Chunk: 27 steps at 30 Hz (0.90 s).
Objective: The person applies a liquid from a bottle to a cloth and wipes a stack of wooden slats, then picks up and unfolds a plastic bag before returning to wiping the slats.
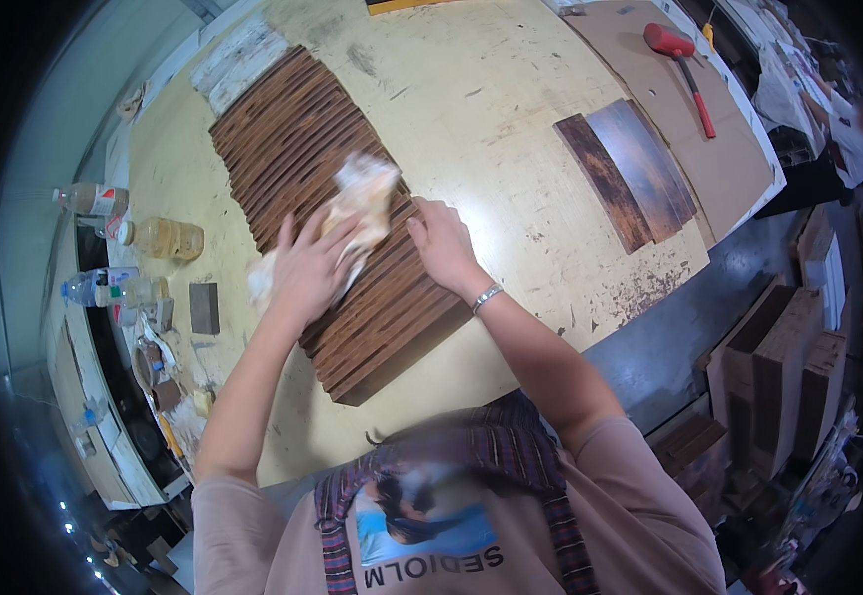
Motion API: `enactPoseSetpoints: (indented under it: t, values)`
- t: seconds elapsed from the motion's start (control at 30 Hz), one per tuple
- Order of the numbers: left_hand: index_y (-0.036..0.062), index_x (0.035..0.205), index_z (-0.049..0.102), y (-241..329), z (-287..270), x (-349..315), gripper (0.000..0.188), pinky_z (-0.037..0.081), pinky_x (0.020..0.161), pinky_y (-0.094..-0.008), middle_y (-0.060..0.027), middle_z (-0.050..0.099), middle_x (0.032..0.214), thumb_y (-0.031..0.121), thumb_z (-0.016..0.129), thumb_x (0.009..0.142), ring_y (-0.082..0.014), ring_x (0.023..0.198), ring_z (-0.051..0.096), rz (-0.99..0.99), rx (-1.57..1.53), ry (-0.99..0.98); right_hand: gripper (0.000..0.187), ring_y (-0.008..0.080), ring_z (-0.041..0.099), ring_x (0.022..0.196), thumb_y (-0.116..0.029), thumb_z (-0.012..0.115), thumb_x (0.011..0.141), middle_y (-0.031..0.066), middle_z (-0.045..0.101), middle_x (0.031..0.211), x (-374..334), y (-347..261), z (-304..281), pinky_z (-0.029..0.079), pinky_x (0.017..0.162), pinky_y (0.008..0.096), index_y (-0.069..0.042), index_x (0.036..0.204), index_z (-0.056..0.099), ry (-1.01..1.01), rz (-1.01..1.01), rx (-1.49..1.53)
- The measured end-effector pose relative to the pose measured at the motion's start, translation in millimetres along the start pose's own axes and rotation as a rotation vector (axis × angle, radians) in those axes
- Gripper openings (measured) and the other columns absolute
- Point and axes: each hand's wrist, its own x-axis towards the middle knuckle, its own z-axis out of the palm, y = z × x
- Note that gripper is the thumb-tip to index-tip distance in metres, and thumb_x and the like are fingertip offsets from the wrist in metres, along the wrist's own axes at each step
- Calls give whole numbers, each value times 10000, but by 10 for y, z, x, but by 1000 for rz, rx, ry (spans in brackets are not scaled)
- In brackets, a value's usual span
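cloth [376,190] partly hidden beneath left hand [314,266]

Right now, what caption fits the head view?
Left hand on white cloth over brown wooden strips, right hand at their edge.

Cloth [372,188]: white w/ yellowish-brn stains, crumpled, under L hand [314,263] & sticking out past its fingers. It lies atop wood strips [283,129], dk brn, narrow, packed side by side in a slanted row, stretching beyond both hands & nearer the body; R hand [441,243] at row's right edge.
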Motion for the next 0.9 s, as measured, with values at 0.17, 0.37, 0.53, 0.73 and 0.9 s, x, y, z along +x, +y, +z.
enactPoseSetpoints:
  t: [0.17, 0.37, 0.53, 0.73, 0.9]
  values:
    - [163, 1324, 573, 89, 108, 82, 422, 222, 1139, -545, 53, 509, 1419, 241, 583, 909, -214, 1345, 407, 12, -3, 67, 398, 385, 529, 1073, -213, 547, 940, 198, 581, 1145, -12, -13, 34, 428, 945, 446, -7, 1280, 522, 46, -20, 14]
    - [206, 1324, 573, 71, 226, 158, 413, 214, 1145, -527, 79, 502, 1428, 234, 587, 913, -214, 1344, 410, 6, -102, 123, 407, 377, 521, 1088, -240, 519, 959, 194, 570, 1166, -29, -34, 4, 425, 956, 439, -8, 1293, 512, -16, 13, -11]
    - [153, 1241, 638, -491, 195, -1016, 361, 283, 1103, -487, 29, 595, 1322, 149, 621, 880, -238, 1270, 491, -66, -71, 101, 418, 375, 517, 1092, -269, 499, 973, 196, 566, 1181, -22, -74, -48, 414, 968, 440, -8, 1300, 513, -9, 16, 19]
    - [20, 1149, 667, -733, -165, -1376, 283, 478, 885, -298, -113, 683, 1133, 87, 587, 886, -194, 1044, 633, -711, -1072, 114, 727, 360, 336, 1386, -404, 573, 937, 232, 370, 1481, -170, 52, -219, 292, 1139, 407, 19, 1466, 308, -96, 58, 437]
    - [74, 1339, 559, 244, -386, -290, 455, 201, 1162, -497, -97, 501, 1433, 238, 578, 914, -313, 1385, 365, -39, -714, -129, 896, 366, 227, 1444, -394, 654, 891, 262, 216, 1549, -557, 108, -262, 208, 1183, 409, 60, 1493, 170, -160, -8, 249]
